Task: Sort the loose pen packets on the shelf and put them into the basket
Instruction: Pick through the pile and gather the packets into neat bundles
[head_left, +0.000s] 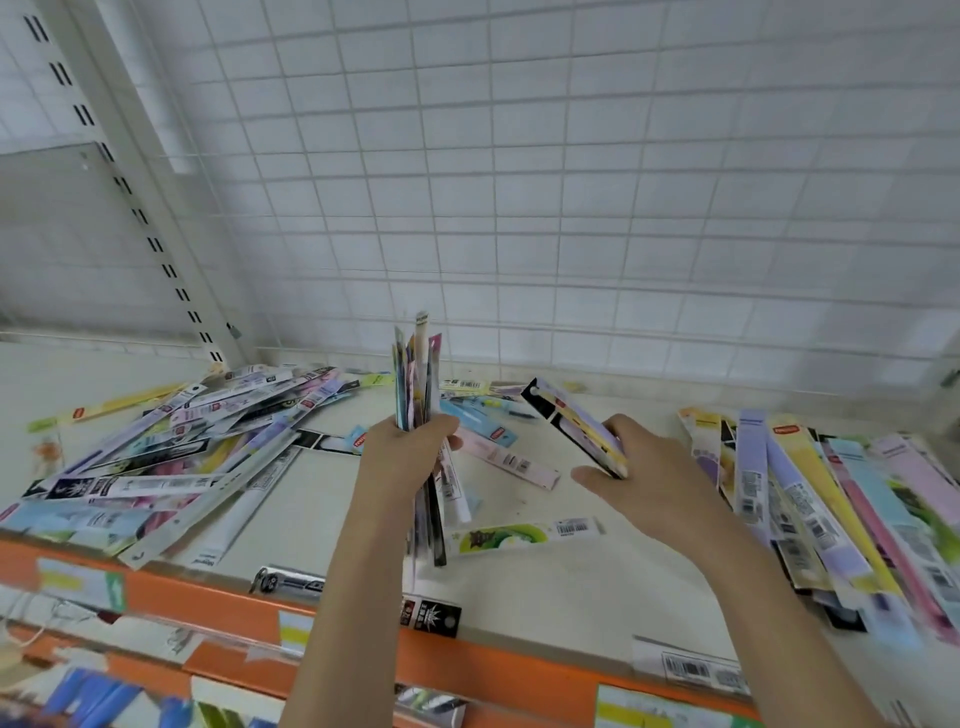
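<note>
Mid-gathering, the left hand (402, 457) grips an upright bundle of pen packets (418, 379) above the shelf (545, 587) while the right hand (639, 467) pinches another packet (571, 423), which probably joins the bundle next; no basket shows.

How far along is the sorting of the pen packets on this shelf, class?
Early to midway. Done: no basket is in view, so nothing shows as delivered. In hand: the left hand grips an upright bundle of packets; the right hand holds a small stack. Left: a big loose heap at the shelf's left, a row of packets at its right, and strays between.
</note>
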